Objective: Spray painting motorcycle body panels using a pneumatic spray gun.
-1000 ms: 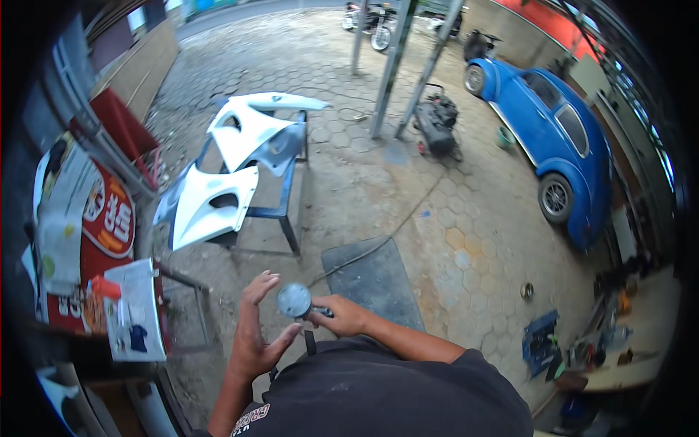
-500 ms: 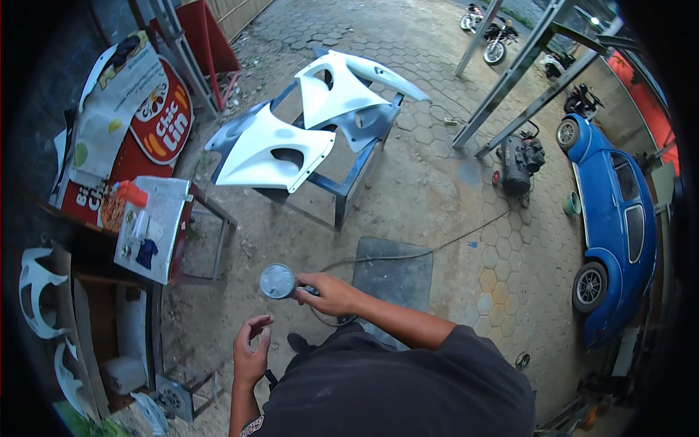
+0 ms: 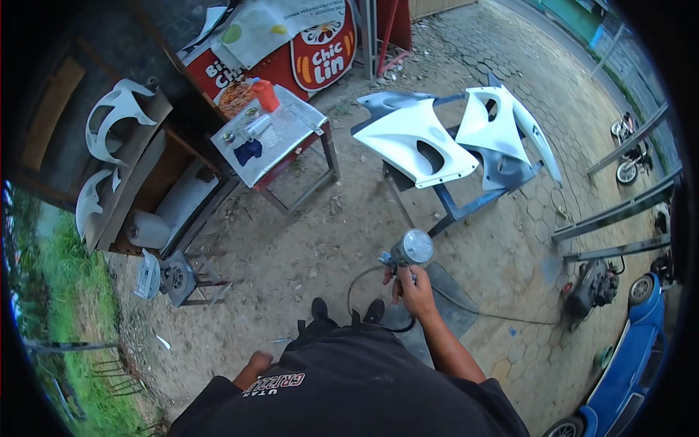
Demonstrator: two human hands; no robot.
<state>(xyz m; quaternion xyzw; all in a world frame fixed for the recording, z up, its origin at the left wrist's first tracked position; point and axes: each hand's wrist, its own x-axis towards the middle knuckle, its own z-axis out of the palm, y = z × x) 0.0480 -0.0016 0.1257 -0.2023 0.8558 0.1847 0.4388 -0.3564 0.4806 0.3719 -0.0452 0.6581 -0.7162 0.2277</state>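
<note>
My right hand (image 3: 413, 293) is closed around the handle of a spray gun (image 3: 399, 259), held in front of my body. A round, clear-topped cup (image 3: 417, 246) sits on the gun, and a hose (image 3: 352, 290) trails from it. Low at my left side hangs my left hand (image 3: 260, 361), seen from above and away from the gun; its fingers are mostly hidden. Beyond the gun, white fairing panels (image 3: 419, 148) lie on a dark blue metal stand (image 3: 460, 207). Another white panel (image 3: 489, 125) rests on its far right part.
At front left stands a metal-topped table (image 3: 280, 149) with a red-orange container (image 3: 265, 95) and a dark blue cloth (image 3: 248, 151). White parts (image 3: 116, 120) sit on a wooden cabinet at far left. The hose crosses a dark mat (image 3: 444, 302) toward a compressor (image 3: 593, 288). A blue car (image 3: 622, 375) stands at right.
The view has turned left, shifting the panels and table rightward. My left hand has dropped from in front of me to my side. My right hand still holds the spray gun, now pointing farther forward.
</note>
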